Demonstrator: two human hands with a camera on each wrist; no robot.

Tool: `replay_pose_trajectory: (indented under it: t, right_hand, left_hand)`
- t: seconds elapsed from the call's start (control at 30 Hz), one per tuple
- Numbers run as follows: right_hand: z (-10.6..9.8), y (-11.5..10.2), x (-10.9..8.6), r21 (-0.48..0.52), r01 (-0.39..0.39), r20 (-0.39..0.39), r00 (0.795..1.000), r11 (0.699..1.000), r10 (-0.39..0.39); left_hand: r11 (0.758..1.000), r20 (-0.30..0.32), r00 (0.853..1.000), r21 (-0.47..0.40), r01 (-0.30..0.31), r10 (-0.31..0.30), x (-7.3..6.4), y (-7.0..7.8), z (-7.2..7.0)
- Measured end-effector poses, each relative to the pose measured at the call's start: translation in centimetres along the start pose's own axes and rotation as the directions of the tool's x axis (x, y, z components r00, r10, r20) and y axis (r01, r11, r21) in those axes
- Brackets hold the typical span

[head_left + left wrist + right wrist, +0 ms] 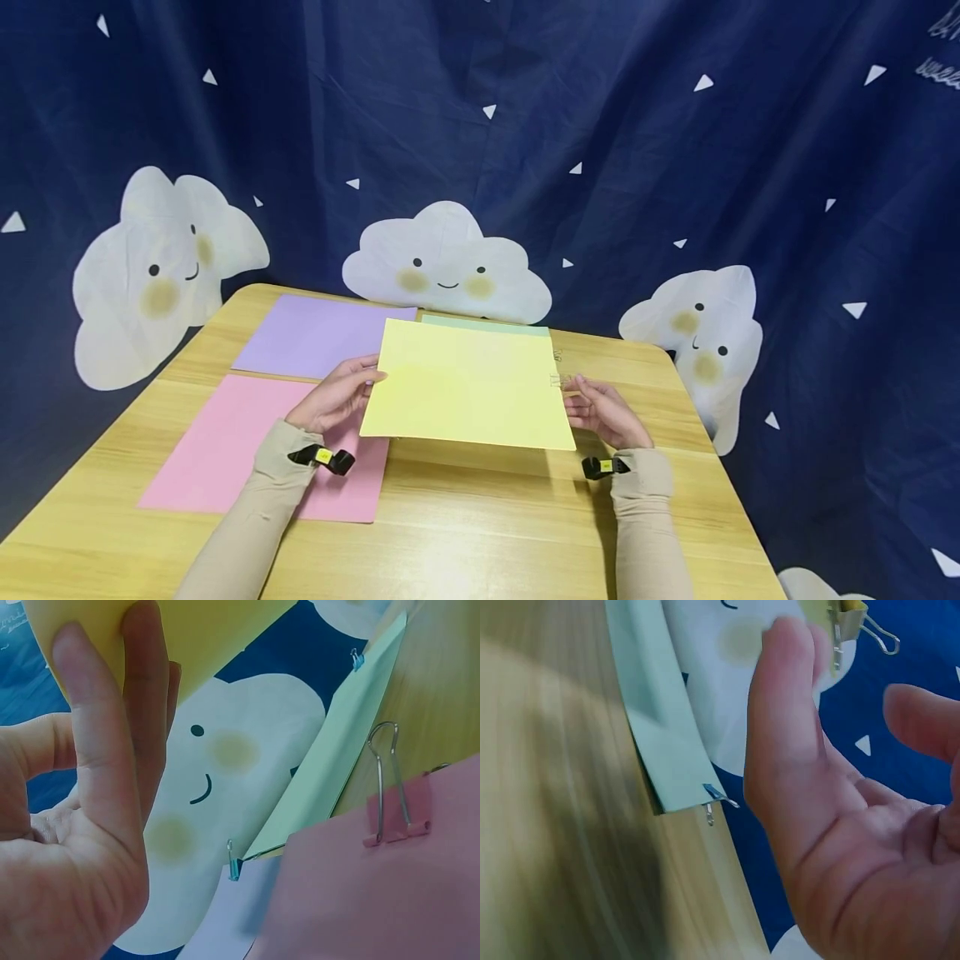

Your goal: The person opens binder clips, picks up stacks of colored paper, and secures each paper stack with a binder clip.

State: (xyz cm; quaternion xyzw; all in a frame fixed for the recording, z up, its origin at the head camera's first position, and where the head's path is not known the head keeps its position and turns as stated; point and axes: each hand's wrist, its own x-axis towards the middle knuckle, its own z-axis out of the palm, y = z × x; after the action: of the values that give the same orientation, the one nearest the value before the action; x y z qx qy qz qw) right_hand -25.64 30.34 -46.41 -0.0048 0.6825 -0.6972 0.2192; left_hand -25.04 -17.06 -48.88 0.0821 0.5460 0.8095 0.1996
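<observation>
A yellow sheet or stack of paper [468,387] is raised above the table and tilted. My left hand [345,392] pinches its left edge, thumb on top and fingers beneath. On its right edge are binder clips [558,381] with wire handles. Beside that edge is my right hand [609,412], its thumb apart from its extended fingers. In the right wrist view the right fingertips [787,645] are close to a yellow binder clip [850,626]; whether they touch the paper I cannot tell.
Pink paper [217,450] with a pink binder clip [401,817] lies front left on the wooden table [480,533]. Purple paper [322,333] lies behind it. Green paper [664,742] with teal clips [235,868] lies at the back, partly hidden. A blue curtain [420,100] hangs behind.
</observation>
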Motion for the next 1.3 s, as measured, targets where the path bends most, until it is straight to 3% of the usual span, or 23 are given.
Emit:
replay_pose_trajectory:
  t: [0.23, 0.5, 0.87, 1.3]
  right_hand:
    - [1.1, 0.2, 0.5, 0.008, -0.060, 0.077, 0.995, 0.998, 0.059]
    - [2.7, 0.3, 0.9, 0.093, 0.005, 0.171, 0.985, 0.996, -0.021]
    - [3.3, 0.8, 1.3, 0.013, 0.025, 0.107, 0.994, 1.000, -0.026]
    - [3.8, 0.9, 1.4, -0.004, 0.047, 0.082, 0.996, 0.999, -0.047]
  left_hand:
    - [1.000, 0.011, 1.000, -0.030, -0.004, 0.004, -0.3, 0.4, 0.0]
    - [0.999, 0.020, 1.000, -0.040, -0.010, 0.011, -0.3, 0.6, -0.1]
    - [1.000, -0.004, 1.000, -0.012, -0.010, 0.010, -0.4, 0.6, -0.4]
    - [1.000, -0.023, 1.000, -0.010, 0.011, -0.011, -0.6, 0.9, -0.3]
